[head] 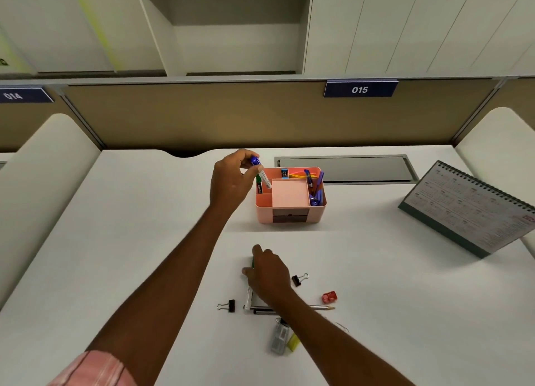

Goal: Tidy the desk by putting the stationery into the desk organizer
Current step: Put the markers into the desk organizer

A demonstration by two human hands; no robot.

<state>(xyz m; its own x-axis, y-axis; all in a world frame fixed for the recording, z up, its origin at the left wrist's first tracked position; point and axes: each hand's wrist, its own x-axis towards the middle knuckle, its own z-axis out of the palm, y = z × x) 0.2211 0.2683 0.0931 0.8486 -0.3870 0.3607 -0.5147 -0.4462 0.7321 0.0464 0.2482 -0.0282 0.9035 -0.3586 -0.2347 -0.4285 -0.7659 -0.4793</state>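
A pink desk organizer (263,210) stands mid-desk, holding blue pens, a blue sharpener, yellow items and pink notes. My left hand (231,181) holds a blue-capped white marker (261,173) tilted over the organizer's left compartment, where a green marker stands. My right hand (269,272) rests lower on the desk, fingers closed around a green-capped marker (249,294) lying there. Under my wrist lie a pencil (324,307) and a dark pen (262,311). Nearby are two black binder clips (228,306) (298,279), a red sharpener (329,297), a clear stapler-like box (280,339) and a yellow highlighter (293,342).
A desk calendar (469,209) leans at the right. A grey cable hatch (347,168) sits behind the organizer. A tan partition with label 015 (359,89) closes off the back. White side dividers rise at left and right.
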